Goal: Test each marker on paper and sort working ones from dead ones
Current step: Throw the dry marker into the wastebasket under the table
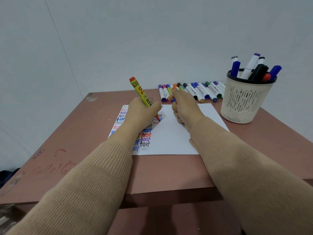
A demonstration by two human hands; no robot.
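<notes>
Left hand (142,114) grips yellow marker (140,91), tip on paper (177,138); right hand (184,109) curled, hold unclear.

We read the word "test" handwritten again and again on the paper (177,133), stacked in columns along its left side in purple, blue, red, grey and black ink. On the yellow marker (140,92) we make out a red "70" and the dark letters "KER". Small crosses are scrawled by the desk's (84,133) left edge. We cannot read the labels on the row of markers (194,90).

Paper (177,133) mid-table — marker row (191,91) behind, basket (243,102) right.
</notes>
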